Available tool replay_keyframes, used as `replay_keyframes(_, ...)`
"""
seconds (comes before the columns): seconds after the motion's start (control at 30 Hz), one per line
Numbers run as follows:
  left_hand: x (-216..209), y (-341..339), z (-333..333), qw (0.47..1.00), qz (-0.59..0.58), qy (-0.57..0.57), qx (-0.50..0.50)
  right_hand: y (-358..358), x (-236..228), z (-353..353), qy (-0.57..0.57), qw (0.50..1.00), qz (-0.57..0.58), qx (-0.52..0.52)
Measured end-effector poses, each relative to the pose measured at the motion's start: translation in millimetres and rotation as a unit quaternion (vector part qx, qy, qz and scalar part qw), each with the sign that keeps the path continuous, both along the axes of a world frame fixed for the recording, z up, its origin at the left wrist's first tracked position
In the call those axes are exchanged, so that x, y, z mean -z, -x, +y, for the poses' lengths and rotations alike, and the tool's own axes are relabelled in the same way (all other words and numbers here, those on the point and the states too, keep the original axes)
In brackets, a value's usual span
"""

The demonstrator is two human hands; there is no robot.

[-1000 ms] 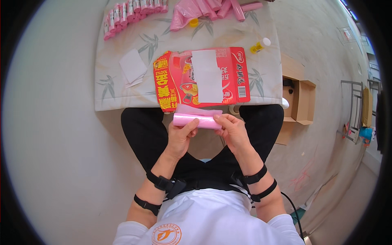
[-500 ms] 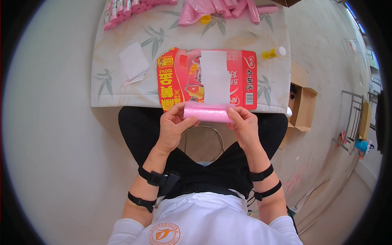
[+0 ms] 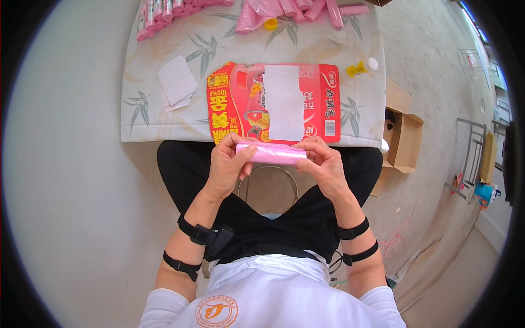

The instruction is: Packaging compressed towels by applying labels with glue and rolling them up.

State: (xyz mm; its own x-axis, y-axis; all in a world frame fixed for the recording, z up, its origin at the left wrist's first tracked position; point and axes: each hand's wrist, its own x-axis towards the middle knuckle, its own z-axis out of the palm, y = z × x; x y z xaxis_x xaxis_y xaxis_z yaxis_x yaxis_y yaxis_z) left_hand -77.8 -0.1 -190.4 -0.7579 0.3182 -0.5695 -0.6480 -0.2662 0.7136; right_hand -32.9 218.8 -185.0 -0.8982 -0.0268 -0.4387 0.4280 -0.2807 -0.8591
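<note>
A pink roll of plastic bags [image 3: 272,154] lies level between my two hands, just off the table's near edge and above my lap. My left hand [image 3: 228,164] grips its left end, thumb on the front. At the other end my right hand [image 3: 324,167] pinches the roll between thumb and fingers. Right beyond the roll, white paper strips [image 3: 283,104] lie on a flattened red and yellow package [image 3: 322,109]. A stack of white paper slips [image 3: 179,82] sits to the left of it.
Wrapped pink rolls [image 3: 164,12] are piled at the far left, and more pink rolls [image 3: 306,11] at the far middle. A yellow bottle with a white cap [image 3: 361,68] and a yellow cap [image 3: 270,24] lie on the table. An open cardboard box [image 3: 406,139] stands at right.
Both hands have shifted slightly left with the roll, which now tilts a little down to the right. My right fingers have moved further over the roll's end.
</note>
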Motion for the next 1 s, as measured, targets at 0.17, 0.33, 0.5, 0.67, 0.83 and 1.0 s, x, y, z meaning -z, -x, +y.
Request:
replay_keyframes(0.17, 4, -5, 3, 0.999, -0.029, -0.03, -0.003, -3, 3, -5, -0.083, 0.995, -0.016, 0.05)
replay_keyframes(0.33, -6, 0, 12, 0.997, 0.058, 0.032, 0.036, -3, 9, -11, -0.05, 0.993, -0.045, 0.096)
replay_keyframes(0.5, 4, -11, 24, 0.996, -0.03, -0.071, -0.036, 3, 9, -14, -0.037, 0.99, -0.011, 0.138)
replay_keyframes(0.67, 9, -20, 44, 0.988, -0.06, -0.129, -0.066, 5, 3, -11, -0.111, 0.984, 0.04, 0.134)
replay_keyframes(0.83, 3, -18, 44, 0.997, 0.004, -0.026, -0.078, 4, 5, -11, -0.008, 0.997, -0.008, 0.078)
replay_keyframes(1.0, 1, -18, 24, 0.991, 0.09, 0.098, -0.007, 65, 56, 64, -0.372, 0.873, 0.085, 0.302)
